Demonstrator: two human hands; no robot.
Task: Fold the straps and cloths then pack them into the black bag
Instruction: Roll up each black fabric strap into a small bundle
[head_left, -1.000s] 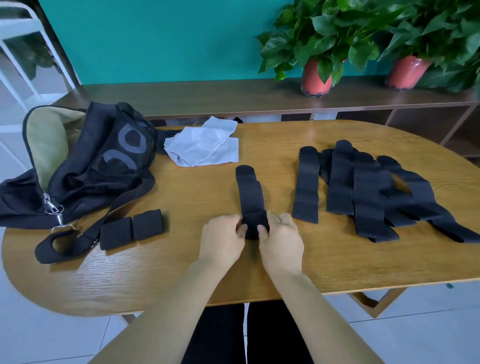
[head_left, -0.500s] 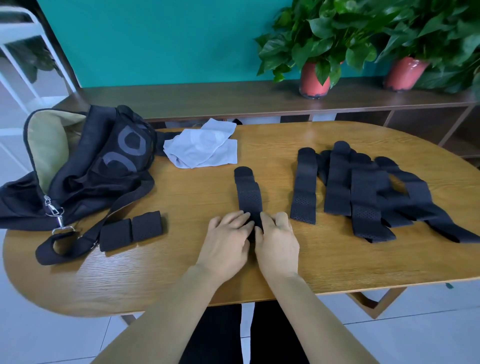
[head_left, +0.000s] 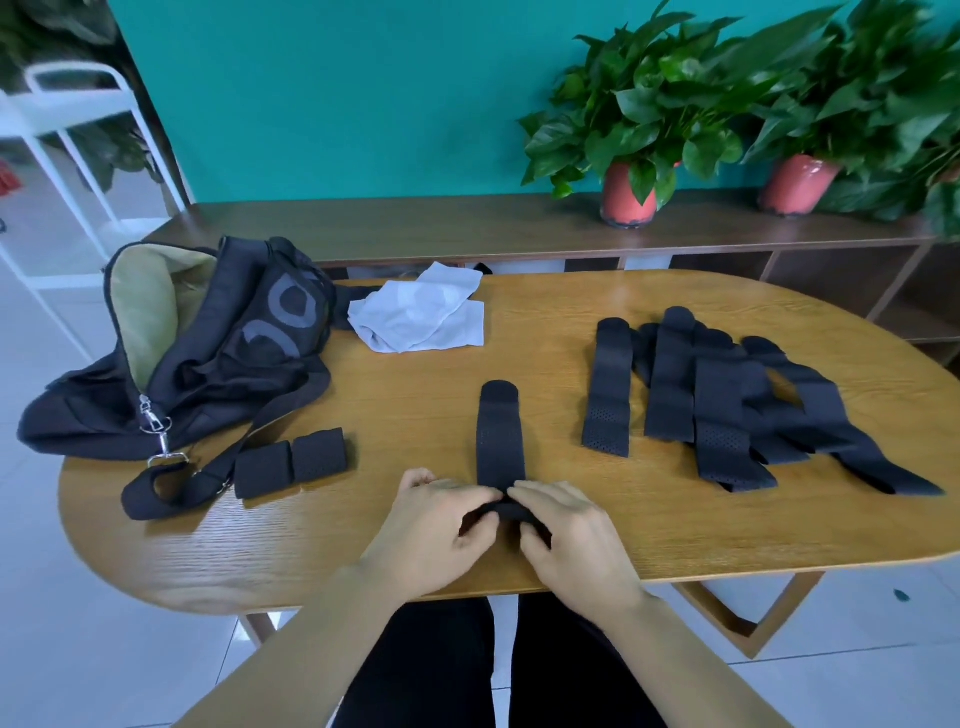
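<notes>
Now, nearest first: left hand (head_left: 436, 525) and right hand (head_left: 566, 535) meet at the near end of one black strap (head_left: 498, 441), close to the front edge of the table (head_left: 363, 551). I read both sets of fingers (head_left: 540, 493) as curled and pinching that end, which is raised into a small fold. The thumbs are tucked under, so I cannot see the exact contact there. The rest of the strap lies flat and runs straight away from the hands, rounded tip farthest.

Judgement: it is laid lengthwise so the fold can be walked up it evenly, with two hands to hold the edges square.

Left of the hands: two folded straps (head_left: 291, 462), side by side and touching, just beside the bag's shoulder loop (head_left: 171, 486). Likely parked there for a short carry.

Right, mid-table: the unfolded straps (head_left: 727, 400), overlapping in a loose row, well apart from the working strap. Overlap hides the exact count.

Far left: black bag (head_left: 249, 358), slumped on the table with its mouth open and tan lining showing, ready to receive. Contents not visible. Just beside it, toward the middle, lie the pale cloths (head_left: 421, 317), crumpled and not yet folded.

Beyond the table: a wooden shelf (head_left: 467, 223) carrying potted plants (head_left: 631, 150).

Progress estimate: early. Two folded, one in hand.
</notes>
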